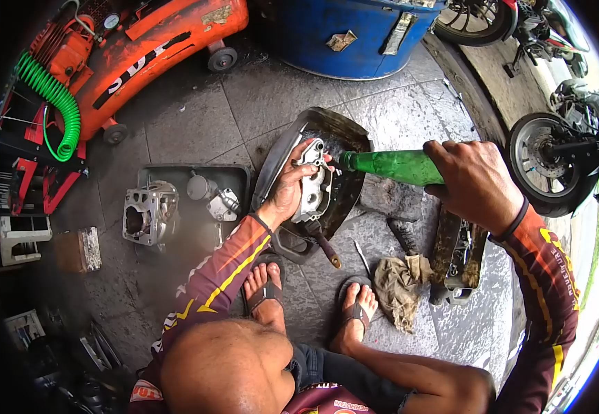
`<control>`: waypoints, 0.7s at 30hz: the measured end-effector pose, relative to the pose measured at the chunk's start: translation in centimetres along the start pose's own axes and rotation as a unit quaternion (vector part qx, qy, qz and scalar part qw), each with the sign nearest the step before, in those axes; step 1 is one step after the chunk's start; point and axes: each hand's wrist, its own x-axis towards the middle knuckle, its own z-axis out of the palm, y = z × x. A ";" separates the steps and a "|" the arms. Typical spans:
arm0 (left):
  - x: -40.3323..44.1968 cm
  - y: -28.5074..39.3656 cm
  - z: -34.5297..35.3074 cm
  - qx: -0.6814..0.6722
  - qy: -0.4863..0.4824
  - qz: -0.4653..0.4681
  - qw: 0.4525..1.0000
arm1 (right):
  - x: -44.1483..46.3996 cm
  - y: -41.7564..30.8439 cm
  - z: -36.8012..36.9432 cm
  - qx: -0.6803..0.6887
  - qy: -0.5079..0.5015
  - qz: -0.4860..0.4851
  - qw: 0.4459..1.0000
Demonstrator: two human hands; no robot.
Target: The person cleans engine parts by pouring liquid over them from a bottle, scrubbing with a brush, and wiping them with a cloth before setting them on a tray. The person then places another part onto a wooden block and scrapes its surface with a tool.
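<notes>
My left hand point(287, 192) is closed around a silver cast-metal engine part point(315, 188) with several holes, held over a dark oily basin point(276, 164). My right hand point(477, 181) grips a green bottle point(392, 166), tipped nearly level with its mouth pointing at the metal part. Whether liquid is leaving the bottle I cannot make out. Below the metal part, a brush point(323, 245) with a dark handle leans across the basin's near edge.
On the left, a grey tray point(196, 170) bears an engine cylinder point(149, 215) and smaller metal parts. A crumpled rag point(403, 290) and a greasy parts tray point(459, 252) lie right. An orange compressor point(154, 52), blue drum point(354, 34) and motorcycle wheel point(546, 162) stand around.
</notes>
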 end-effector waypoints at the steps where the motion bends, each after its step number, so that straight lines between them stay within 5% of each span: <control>1: 0.2 0.0 -0.4 0.001 0.001 -0.001 1.000 | 0.0 -0.1 0.1 0.002 0.000 0.000 1.000; 9: 1.3 0.0 -1.9 0.020 -0.061 -0.022 0.998 | -0.5 0.1 -2.0 -0.009 -0.024 0.000 1.000; 15: 2.0 1.1 -0.5 0.313 -0.109 0.095 0.939 | -0.9 -0.4 -5.3 -0.065 -0.028 -0.018 0.997; 21: 2.7 0.8 -0.4 0.418 -0.107 0.164 0.887 | -0.9 -0.9 -6.0 -0.059 -0.004 -0.039 0.997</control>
